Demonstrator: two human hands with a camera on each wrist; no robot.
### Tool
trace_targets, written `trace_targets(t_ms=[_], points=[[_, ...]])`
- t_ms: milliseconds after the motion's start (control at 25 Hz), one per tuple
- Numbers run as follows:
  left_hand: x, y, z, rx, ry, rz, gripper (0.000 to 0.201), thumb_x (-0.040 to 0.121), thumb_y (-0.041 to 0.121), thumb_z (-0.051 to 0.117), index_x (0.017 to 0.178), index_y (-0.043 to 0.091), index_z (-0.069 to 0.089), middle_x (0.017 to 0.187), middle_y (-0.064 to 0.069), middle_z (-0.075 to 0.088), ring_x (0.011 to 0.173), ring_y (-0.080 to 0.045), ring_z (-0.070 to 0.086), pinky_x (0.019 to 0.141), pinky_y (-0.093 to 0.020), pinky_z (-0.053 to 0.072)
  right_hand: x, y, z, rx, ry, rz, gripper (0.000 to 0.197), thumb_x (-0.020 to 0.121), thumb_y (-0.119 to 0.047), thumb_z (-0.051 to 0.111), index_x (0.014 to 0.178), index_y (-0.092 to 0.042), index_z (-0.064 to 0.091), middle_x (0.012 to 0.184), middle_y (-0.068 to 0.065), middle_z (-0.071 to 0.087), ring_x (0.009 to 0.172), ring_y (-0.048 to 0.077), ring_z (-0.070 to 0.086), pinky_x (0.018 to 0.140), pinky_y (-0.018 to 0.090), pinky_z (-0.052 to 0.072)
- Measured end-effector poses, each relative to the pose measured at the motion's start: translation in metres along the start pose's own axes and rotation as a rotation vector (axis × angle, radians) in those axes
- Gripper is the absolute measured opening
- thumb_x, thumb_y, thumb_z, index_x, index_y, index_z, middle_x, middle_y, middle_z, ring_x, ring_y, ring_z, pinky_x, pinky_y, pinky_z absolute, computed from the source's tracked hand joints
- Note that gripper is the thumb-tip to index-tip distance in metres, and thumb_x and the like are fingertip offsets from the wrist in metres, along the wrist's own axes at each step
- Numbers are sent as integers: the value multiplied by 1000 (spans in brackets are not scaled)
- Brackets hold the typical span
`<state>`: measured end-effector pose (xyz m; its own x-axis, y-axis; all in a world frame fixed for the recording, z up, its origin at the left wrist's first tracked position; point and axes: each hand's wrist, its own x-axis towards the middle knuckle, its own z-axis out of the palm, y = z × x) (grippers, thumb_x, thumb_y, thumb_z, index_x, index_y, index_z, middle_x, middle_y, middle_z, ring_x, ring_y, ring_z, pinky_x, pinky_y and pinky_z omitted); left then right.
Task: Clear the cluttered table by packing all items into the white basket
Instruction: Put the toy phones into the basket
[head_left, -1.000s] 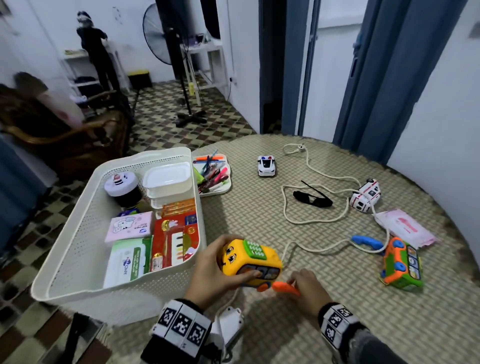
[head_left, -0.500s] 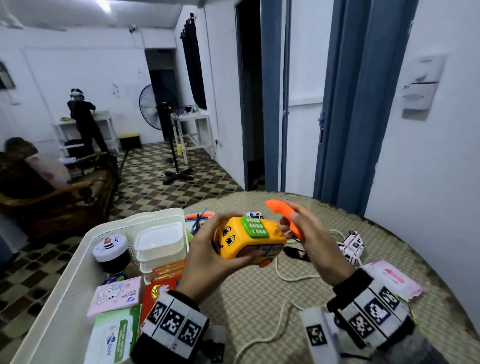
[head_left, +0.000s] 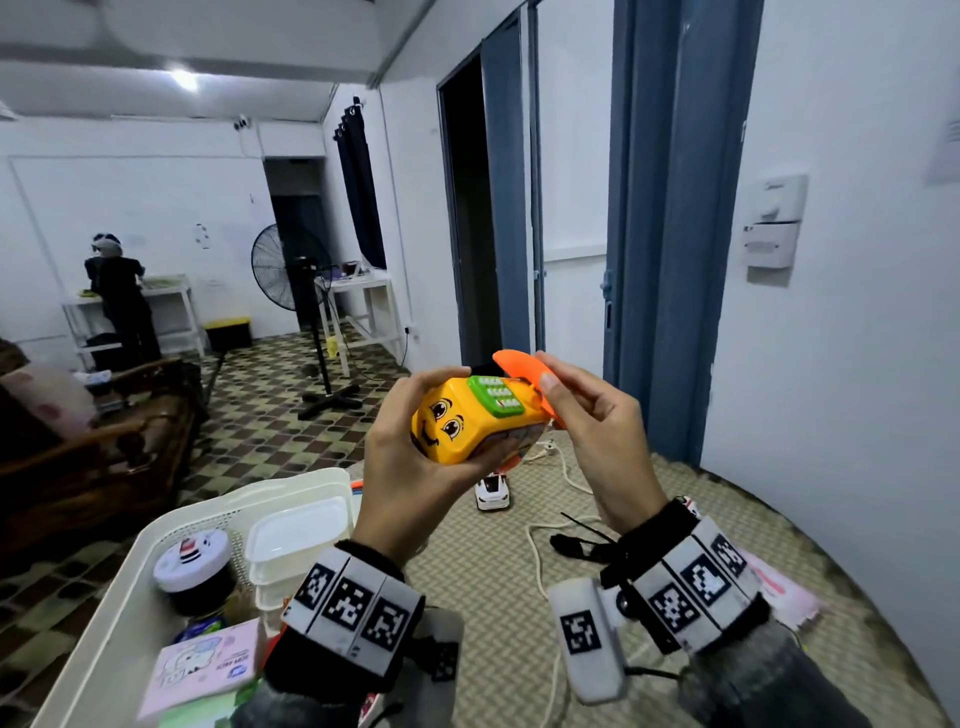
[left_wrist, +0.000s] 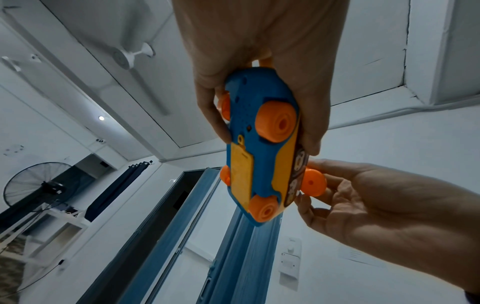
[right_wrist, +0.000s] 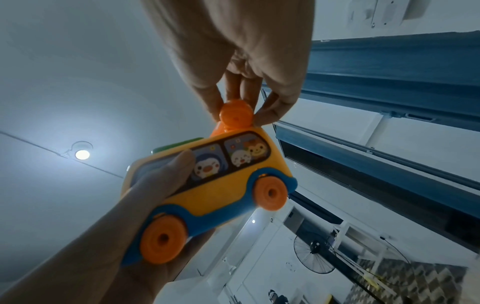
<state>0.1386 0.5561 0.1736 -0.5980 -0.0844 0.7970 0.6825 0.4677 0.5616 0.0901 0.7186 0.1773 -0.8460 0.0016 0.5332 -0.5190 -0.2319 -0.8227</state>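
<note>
Woven matting is covering the round table (head_left: 519, 587) below me, with a white basket (head_left: 119, 623) sitting at its left edge, already holding a dark jar (head_left: 193, 571), clear tubs (head_left: 296, 535) and a pink packet (head_left: 205, 670). I am holding the yellow toy bus phone (head_left: 475, 423) up in the air above the table, well clear of the basket. My left hand (head_left: 410, 467) is gripping its body, fingers curled over the top and thumb pressing along the windowed side. My right hand (head_left: 592, 431) is pinching the orange handset (head_left: 522, 371) between thumb and fingertips at the bus's rear end. A white toy car (head_left: 492, 493), a white cable (head_left: 540, 551) and black sunglasses (head_left: 576, 543) are lying on the mat beyond.
</note>
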Motion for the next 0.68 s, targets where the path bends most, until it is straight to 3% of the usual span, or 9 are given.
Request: trace_targets(t_ms=[120,320,400,520,680], points=[[2,4,0,8,16,23,62,60,44,84,114,28,58,112,7,60,104,-17,60,82,-42,55,-2,-1,0,-7,9,-23,29,92,-22,58,119,-13,65,107,-3,70,98,6,66,82,23,55],[-2,7,1,-3,-4,46,63,60,40,86,115,25,58,112,9,60,103,-19,61,83,-41,55,6,-4,-6,47,-9,31,22,93,-30,58,99,-9,63,95,1,68,80,5,62,69,22,48],[-4,10,4,-34,-12,39,63,60,32,90,115,22,59,111,6,62,102,-20,62,83,-40,55,6,-3,-7,162,-87,128,36,87,-39,55,112,-12,57,101,4,67,84,10,63,71,27,50],[-2,12,8,-81,-15,31,64,59,22,90,115,19,59,111,3,62,102,-19,62,83,-36,56,3,-5,-7,401,-205,241,49,91,-46,46,136,-26,47,128,8,60,104,26,62,73,36,55],[0,11,6,-135,-22,0,65,59,20,90,116,18,59,112,2,61,103,-21,62,83,-37,56,3,-10,-5,425,-259,288,53,90,-53,39,139,-33,46,135,6,56,116,31,59,84,42,53]])
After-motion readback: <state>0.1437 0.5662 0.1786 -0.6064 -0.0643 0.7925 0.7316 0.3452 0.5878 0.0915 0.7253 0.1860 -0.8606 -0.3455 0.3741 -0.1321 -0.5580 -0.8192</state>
